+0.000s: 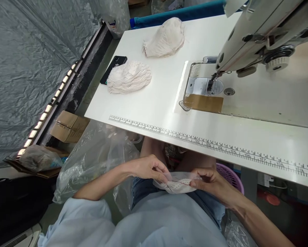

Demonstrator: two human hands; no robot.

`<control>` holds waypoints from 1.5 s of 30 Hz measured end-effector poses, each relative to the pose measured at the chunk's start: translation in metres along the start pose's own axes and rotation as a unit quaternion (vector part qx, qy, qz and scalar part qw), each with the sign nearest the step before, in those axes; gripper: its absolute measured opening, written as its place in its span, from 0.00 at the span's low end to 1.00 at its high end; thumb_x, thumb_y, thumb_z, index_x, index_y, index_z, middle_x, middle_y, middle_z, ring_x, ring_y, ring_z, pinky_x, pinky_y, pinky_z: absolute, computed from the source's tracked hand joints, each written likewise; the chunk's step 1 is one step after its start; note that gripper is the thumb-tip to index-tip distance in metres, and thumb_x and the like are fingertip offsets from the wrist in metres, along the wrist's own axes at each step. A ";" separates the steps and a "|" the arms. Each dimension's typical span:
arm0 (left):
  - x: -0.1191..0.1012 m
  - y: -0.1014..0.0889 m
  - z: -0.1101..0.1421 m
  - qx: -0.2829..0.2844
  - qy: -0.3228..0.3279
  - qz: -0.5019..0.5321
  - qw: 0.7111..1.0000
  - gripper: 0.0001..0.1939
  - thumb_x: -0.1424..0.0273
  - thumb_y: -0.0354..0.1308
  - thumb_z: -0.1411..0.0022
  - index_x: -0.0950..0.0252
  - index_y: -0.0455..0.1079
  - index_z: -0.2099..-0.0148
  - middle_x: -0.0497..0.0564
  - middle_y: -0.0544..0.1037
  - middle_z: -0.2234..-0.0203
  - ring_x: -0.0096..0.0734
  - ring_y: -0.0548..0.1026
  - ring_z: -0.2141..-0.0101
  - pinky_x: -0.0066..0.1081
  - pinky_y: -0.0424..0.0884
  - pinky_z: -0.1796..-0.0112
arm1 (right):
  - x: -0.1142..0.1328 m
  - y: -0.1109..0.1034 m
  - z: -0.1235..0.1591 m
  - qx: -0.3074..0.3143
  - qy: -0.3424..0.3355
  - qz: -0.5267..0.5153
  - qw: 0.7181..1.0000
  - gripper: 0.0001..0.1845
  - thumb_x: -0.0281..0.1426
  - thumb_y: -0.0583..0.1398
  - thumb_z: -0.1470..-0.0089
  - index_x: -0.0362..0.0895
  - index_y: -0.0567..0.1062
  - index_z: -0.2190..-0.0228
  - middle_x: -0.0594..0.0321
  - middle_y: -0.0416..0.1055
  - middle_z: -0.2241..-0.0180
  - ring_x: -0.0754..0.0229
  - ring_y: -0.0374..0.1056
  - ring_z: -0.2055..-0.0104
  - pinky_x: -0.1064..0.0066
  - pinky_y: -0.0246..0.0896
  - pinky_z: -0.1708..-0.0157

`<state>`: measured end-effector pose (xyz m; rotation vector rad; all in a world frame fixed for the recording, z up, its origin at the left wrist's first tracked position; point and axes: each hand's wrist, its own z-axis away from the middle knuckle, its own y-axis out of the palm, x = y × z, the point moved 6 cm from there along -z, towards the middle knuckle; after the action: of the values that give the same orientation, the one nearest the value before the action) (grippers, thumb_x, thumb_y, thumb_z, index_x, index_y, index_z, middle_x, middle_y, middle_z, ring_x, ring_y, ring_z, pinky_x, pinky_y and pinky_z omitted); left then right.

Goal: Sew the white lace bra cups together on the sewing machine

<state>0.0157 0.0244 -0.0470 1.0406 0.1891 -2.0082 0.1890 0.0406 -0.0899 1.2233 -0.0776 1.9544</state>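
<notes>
Head view: left hand (155, 168) and right hand (209, 179) both pinch the lace (179, 185), its long axis running crosswise between them, neither nearer.

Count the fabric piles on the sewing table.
2: the lacy pile partly hiding the phone, and the smoother pile farther back; the sewing machine could hide more.

Off-white fabric (179, 187), seemingly dotted; white tabletop (159, 106), black ruler markings (208, 144); purple basket (231, 176)
</notes>
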 end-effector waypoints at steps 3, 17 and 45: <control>0.001 0.001 0.000 0.012 -0.004 0.021 1.000 0.18 0.65 0.62 0.47 0.67 0.74 0.54 0.52 0.79 0.67 0.28 0.75 0.66 0.25 0.70 0.62 | 0.000 -0.001 -0.001 -0.011 0.007 0.016 1.000 0.18 0.46 0.66 0.58 0.43 0.76 0.77 0.61 0.71 0.75 0.58 0.65 0.70 0.70 0.61 0.68; -0.002 -0.001 0.004 0.005 0.018 -0.008 1.000 0.19 0.69 0.66 0.52 0.66 0.73 0.55 0.51 0.79 0.65 0.30 0.75 0.64 0.25 0.70 0.61 | 0.018 0.018 -0.003 0.008 -0.003 0.063 0.998 0.17 0.45 0.63 0.54 0.42 0.77 0.74 0.61 0.72 0.74 0.58 0.66 0.69 0.70 0.60 0.70; 0.002 -0.002 -0.008 -0.072 -0.016 -0.058 0.996 0.13 0.65 0.63 0.50 0.68 0.77 0.64 0.51 0.79 0.73 0.27 0.73 0.72 0.23 0.67 0.71 | 0.020 0.023 -0.005 0.018 -0.045 0.092 0.995 0.17 0.44 0.62 0.52 0.42 0.74 0.71 0.65 0.68 0.74 0.62 0.62 0.72 0.74 0.55 0.74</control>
<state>0.0181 0.0283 -0.0539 0.9250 0.3798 -2.0805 0.1662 0.0392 -0.0690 1.3687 -0.2076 2.0651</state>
